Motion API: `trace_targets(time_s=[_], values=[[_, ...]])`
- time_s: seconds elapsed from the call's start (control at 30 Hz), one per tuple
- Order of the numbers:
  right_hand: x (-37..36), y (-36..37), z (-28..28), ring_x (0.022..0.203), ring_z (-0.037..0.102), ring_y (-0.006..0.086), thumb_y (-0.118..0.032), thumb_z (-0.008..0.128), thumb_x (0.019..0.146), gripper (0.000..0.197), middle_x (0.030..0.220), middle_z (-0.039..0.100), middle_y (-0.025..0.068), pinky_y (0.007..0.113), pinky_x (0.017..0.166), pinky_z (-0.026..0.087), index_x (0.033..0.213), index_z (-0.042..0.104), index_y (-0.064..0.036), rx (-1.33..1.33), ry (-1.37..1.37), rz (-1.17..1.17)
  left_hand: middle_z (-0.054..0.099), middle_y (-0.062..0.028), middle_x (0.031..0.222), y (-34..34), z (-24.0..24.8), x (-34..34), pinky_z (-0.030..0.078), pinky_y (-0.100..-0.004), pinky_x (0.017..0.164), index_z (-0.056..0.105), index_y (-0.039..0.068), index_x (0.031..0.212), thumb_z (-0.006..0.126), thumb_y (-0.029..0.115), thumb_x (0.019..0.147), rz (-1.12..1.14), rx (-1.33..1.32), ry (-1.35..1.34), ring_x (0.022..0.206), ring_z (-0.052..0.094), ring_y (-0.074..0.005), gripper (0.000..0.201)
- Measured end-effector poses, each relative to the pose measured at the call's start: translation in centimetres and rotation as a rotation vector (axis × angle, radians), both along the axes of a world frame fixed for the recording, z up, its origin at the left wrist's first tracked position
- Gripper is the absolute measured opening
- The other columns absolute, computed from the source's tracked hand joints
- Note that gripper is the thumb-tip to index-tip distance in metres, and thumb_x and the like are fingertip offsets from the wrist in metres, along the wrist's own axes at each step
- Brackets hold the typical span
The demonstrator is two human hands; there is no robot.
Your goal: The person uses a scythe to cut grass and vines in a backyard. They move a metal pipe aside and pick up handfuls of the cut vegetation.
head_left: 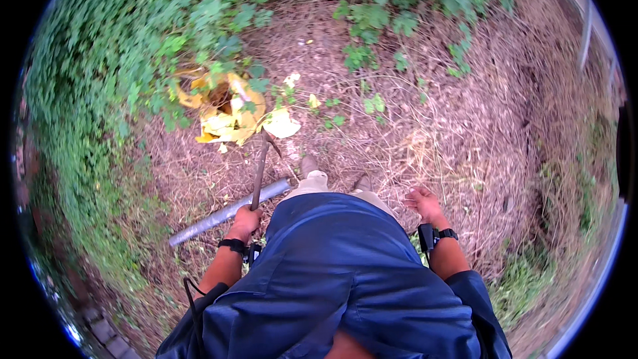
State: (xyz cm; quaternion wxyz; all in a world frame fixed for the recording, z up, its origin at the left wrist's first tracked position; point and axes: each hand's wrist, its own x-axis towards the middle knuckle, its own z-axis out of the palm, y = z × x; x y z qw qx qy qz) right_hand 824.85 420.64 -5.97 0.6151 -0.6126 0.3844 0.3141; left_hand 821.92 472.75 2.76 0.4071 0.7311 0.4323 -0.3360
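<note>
My left hand (244, 221) is closed around the wooden handle of a hoe-like tool (260, 169). Its narrow dark metal head angles down at the far end, just short of a torn yellow plastic piece (282, 123). Beyond that lies a crumpled, broken yellow plastic container (229, 119) with a dark opening, partly under leaves. A grey pipe-like tube (229, 213) rests on the ground beside my left hand, passing behind the handle. On the other side, my right hand (425, 203) hangs over the dry ground with its fingers apart, holding nothing.
Dense green leafy plants (133, 46) cover the far and left side. Dry stalks and brown litter (458, 133) spread over the ground ahead and to the right. My shoes (310, 164) stand near the tool's head. Blocks (103, 330) line the lower left edge.
</note>
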Motion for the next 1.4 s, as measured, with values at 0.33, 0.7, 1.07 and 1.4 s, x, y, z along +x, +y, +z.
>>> trace_targets(time_s=[0.33, 0.7, 1.07, 1.4], values=[[-8.0, -10.4, -0.2, 0.082, 0.069, 0.0201, -0.025, 0.058, 0.094, 0.033, 0.099, 0.068, 0.0090, 0.029, 0.067, 0.053, 0.120, 0.050, -0.0054, 0.019, 0.025, -0.203, 0.050, -0.0015, 0.061, -11.0, 0.9, 5.5, 0.038, -0.0291, 0.042, 0.057, -0.001, 0.093, 0.059, 0.018, 0.091, -0.049, -0.154, -0.088, 0.045, 0.046, -0.0125, 0.019], [-13.4, -15.3, -1.3, 0.078, 0.069, 0.0179, -0.022, 0.060, 0.092, 0.025, 0.093, 0.069, 0.0067, 0.029, 0.065, 0.054, 0.109, 0.055, -0.0056, -0.002, 0.018, -0.404, 0.047, 0.0023, 0.066, -20.2, 2.5, 13.6, 0.033, -0.0231, 0.040, 0.048, 0.009, 0.089, 0.055, 0.020, 0.095, 0.048, -0.282, -0.142, 0.047, 0.042, -0.0073, 0.014], [-12.6, -21.4, -1.1, 0.077, 0.069, 0.0201, -0.023, 0.059, 0.093, 0.037, 0.099, 0.067, 0.0100, 0.026, 0.060, 0.052, 0.122, 0.051, -0.0011, -0.009, 0.107, -0.649, 0.046, 0.0016, 0.060, -28.3, -3.4, 23.6, 0.031, -0.0251, 0.039, 0.047, 0.010, 0.077, 0.053, 0.020, 0.096, 0.108, -0.208, 0.049, 0.043, 0.039, -0.0096, 0.022], [7.6, -33.6, 2.0, 0.081, 0.067, 0.0190, -0.023, 0.059, 0.093, 0.034, 0.097, 0.066, 0.0091, 0.031, 0.073, 0.055, 0.119, 0.053, -0.0020, -0.036, 0.075, -0.565, 0.048, 0.0001, 0.061, -39.5, -3.2, 35.2, 0.033, -0.0253, 0.039, 0.049, 0.008, 0.079, 0.054, 0.017, 0.093, 0.151, -0.217, 0.114, 0.045, 0.043, -0.0104, 0.017]])
